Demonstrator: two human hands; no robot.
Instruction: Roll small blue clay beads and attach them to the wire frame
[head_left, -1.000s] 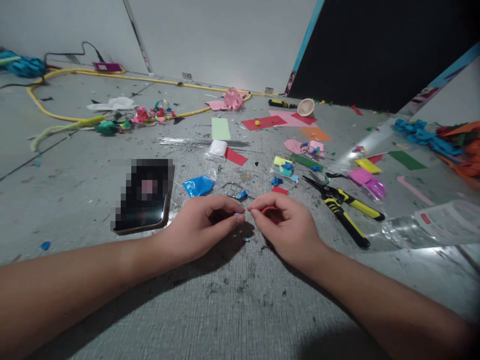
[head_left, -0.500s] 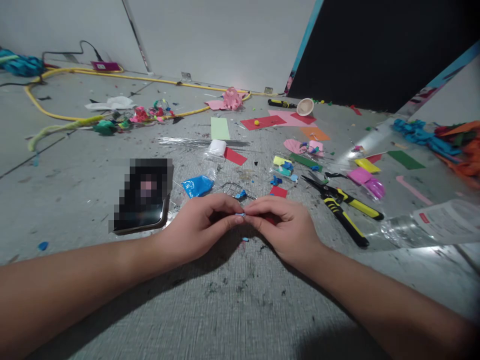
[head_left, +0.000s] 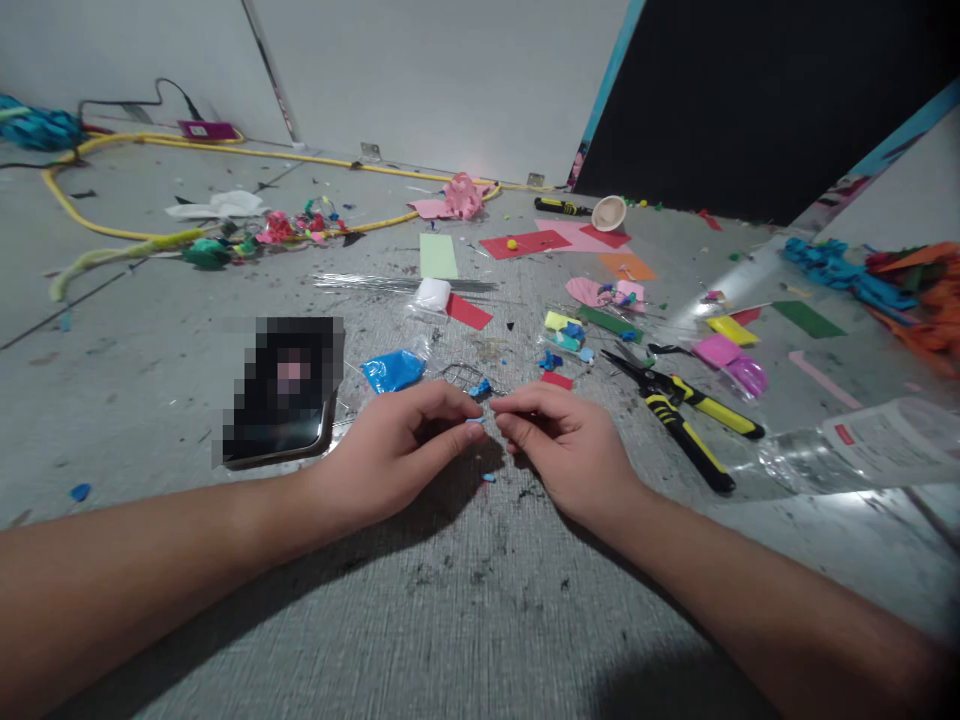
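Observation:
My left hand (head_left: 401,450) and my right hand (head_left: 571,448) rest close together on the grey floor, fingertips almost meeting. The left thumb and forefinger pinch a tiny blue piece (head_left: 475,421). The right hand's fingers are curled and pinched together just right of it; what they hold is too small to make out. A small blue scrap (head_left: 488,477) lies on the floor below the fingertips. A thin wire loop with a blue bit (head_left: 471,381) lies just beyond the hands.
A phone (head_left: 281,392) lies left of my left hand, a blue plastic bag (head_left: 393,370) beyond it. Yellow-handled pliers (head_left: 686,414) lie to the right. Coloured paper pieces (head_left: 528,243), clear plastic packaging (head_left: 862,443) and a yellow cable (head_left: 82,215) are scattered further out.
My right hand closed in to meet the left fingertips, then drew slightly back. The red thing seen under its palm earlier is now out of sight.

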